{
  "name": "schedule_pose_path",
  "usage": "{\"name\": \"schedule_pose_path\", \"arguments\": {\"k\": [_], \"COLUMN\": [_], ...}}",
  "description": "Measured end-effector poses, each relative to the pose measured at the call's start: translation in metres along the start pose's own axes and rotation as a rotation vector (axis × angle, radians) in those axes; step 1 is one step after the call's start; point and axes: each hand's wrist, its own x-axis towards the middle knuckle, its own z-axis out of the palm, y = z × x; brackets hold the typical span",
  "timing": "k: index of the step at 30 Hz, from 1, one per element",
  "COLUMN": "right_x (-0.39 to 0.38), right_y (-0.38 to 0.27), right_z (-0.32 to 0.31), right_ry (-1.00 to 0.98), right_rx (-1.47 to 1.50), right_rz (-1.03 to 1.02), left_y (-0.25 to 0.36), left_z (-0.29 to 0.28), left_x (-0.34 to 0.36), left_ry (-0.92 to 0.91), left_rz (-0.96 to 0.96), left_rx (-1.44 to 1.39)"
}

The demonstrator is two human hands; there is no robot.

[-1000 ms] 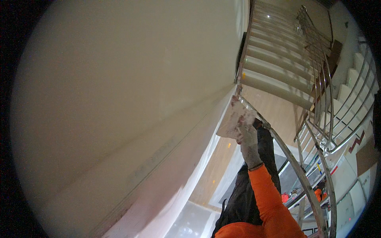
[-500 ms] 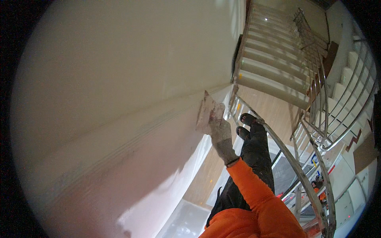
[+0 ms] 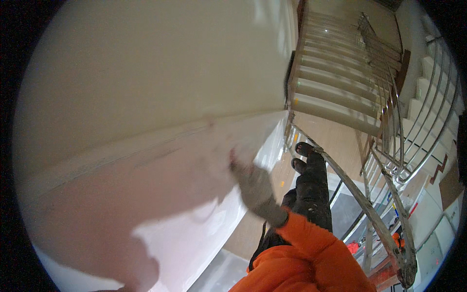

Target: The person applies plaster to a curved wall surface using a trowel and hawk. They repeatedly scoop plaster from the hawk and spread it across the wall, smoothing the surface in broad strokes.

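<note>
Listing one right hand [image 3: 255, 191], blurred, its grip I cannot tell; wall [image 3: 146, 102] to its left; ladder [image 3: 357, 196] to its right. Judged risk: balance lost through overreaching.

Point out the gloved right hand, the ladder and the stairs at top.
Gloved right hand [image 3: 256, 191]: head view, back of the glove.
Ladder [image 3: 369, 211]: head view, side rail.
Stairs at top [image 3: 336, 82]: head view, middle steps.

Stairwell work site, pale stairs [image 3: 335, 101], metal railings [image 3: 402, 173], ladder [image 3: 362, 201], two-toned patchy wall [image 3: 160, 78]
</note>
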Motion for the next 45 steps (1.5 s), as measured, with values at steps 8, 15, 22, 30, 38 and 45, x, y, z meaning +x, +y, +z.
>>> {"name": "schedule_pose_path", "arguments": {"k": [8,15,22,30,38,45], "right_x": [0.03,0.014,0.009,0.054,0.17,0.162], "right_y": [0.193,0.042,-0.111,0.059,0.09,-0.066], "right_z": [0.125,0.074,-0.033,-0.036,-0.108,-0.188], "right_ry": [0.196,0.298,-0.133,0.22,-0.7,-0.539], "right_rx": [0.54,0.03,0.524,-0.577,-0.015,0.097], "right_rz": [0.637,0.078,0.346,-0.293,0.028,-0.104], "left_y": [0.0,-0.001,0.013,-0.001,-0.036,-0.046], "left_z": [0.007,0.009,0.013,0.003,-0.013,-0.015], "left_x": [0.006,-0.003,0.008,-0.005,0.001,0.006], "left_ry": [0.017,0.039,0.052,0.119,-0.011,-0.012], "left_rz": [0.081,0.014,-0.041,-0.167,0.043,0.037], "left_rx": [0.04,0.012,-0.077,-0.279,-0.014,-0.03]}}
